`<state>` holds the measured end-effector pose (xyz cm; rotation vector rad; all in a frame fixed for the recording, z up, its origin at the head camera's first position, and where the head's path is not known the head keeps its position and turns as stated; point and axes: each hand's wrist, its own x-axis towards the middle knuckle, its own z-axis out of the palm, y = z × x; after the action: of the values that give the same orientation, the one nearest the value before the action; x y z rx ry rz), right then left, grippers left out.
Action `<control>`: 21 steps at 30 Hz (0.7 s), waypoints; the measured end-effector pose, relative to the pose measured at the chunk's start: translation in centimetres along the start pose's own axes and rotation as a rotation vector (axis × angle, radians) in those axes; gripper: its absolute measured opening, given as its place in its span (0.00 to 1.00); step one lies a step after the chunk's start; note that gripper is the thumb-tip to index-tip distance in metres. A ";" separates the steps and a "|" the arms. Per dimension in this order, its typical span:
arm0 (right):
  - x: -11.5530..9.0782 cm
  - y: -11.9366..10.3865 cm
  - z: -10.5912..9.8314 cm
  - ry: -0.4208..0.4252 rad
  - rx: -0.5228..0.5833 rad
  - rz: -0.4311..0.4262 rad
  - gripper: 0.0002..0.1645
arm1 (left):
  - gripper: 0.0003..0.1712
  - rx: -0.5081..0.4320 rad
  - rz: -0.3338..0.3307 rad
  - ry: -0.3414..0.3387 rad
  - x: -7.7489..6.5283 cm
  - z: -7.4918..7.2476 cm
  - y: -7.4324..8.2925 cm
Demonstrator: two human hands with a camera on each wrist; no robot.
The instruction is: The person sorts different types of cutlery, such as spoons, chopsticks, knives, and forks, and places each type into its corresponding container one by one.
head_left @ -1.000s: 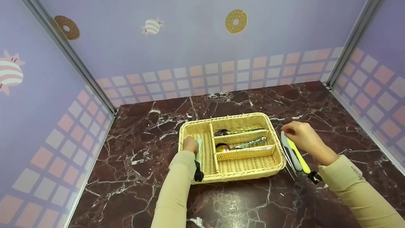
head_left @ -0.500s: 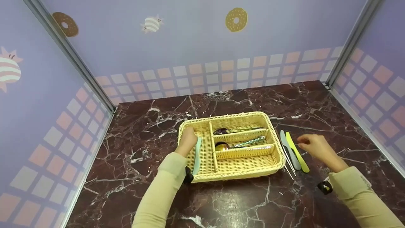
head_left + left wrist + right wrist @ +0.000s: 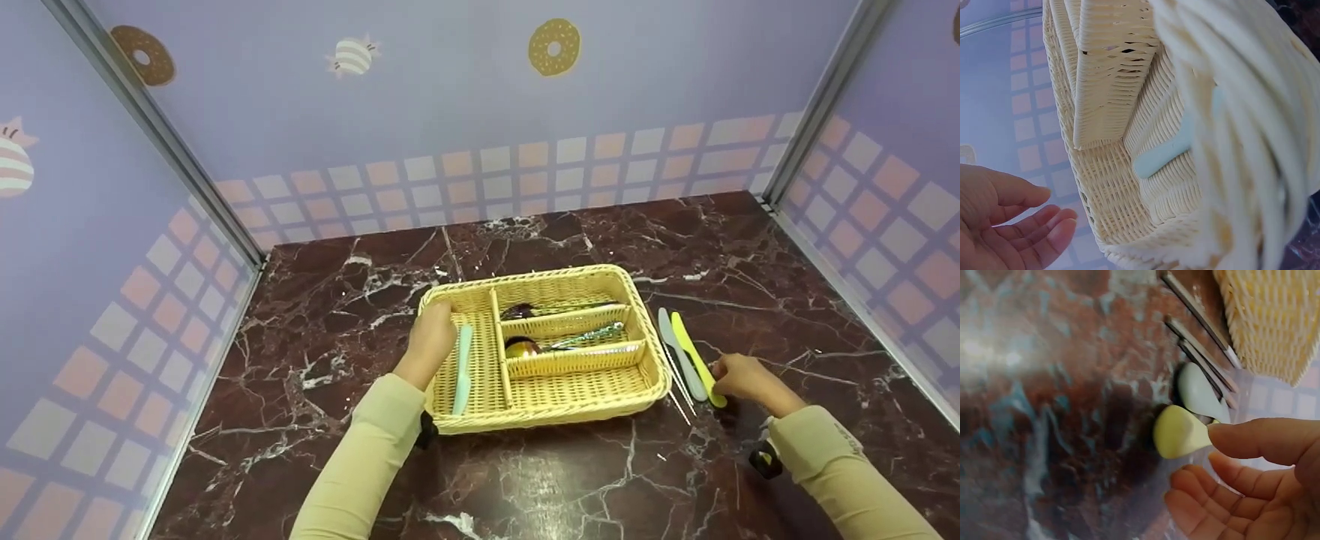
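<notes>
Lying on glossy veined table (image 3: pixel 300 450): smooth, round-ended yellow knife (image 3: pixel 698 361), just left of right hand (image 3: pixel 746 381) | right thumb/fingers apart, contact unclear | left hand (image 3: pixel 432 337), thumb/fingers apart, near left rim of woven basket (image 3: pixel 555 418); mint knife (image 3: pixel 462 371) inside.

The basket (image 3: pixel 1247 140), its near rim blurred in the left wrist view, hid part of the mint knife (image 3: pixel 1165 154); in the right wrist view, the right hand (image 3: pixel 1258 492) covered part of the yellow knife (image 3: pixel 1176 433)
</notes>
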<state>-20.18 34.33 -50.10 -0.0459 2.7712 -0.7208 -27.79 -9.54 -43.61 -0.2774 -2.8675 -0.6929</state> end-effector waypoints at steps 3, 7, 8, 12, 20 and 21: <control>0.0 0.0 0.5 0.001 0.038 0.005 0.14 | 0.15 -0.004 0.015 0.037 -0.1 0.0 -0.1; 0.3 0.2 0.7 -0.013 0.086 0.019 0.17 | 0.13 0.010 0.058 0.089 -0.3 0.2 -0.6; 0.3 0.2 0.6 -0.032 0.105 0.032 0.17 | 0.13 0.012 0.075 0.106 -0.4 0.2 -0.7; 0.6 0.4 0.5 -0.093 0.159 0.069 0.15 | 0.11 0.015 0.126 0.161 -0.7 0.5 -1.1; 0.5 0.9 0.7 -0.121 0.260 0.084 0.05 | 0.13 0.029 0.133 0.163 -1.1 0.4 -1.9; 0.5 0.9 0.7 -0.123 0.273 0.088 0.04 | 0.13 0.035 0.126 0.160 -1.1 0.4 -2.0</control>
<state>-20.41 34.73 -51.26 0.0832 2.5186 -1.0284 -27.22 -11.26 -45.05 -0.3767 -2.6810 -0.6117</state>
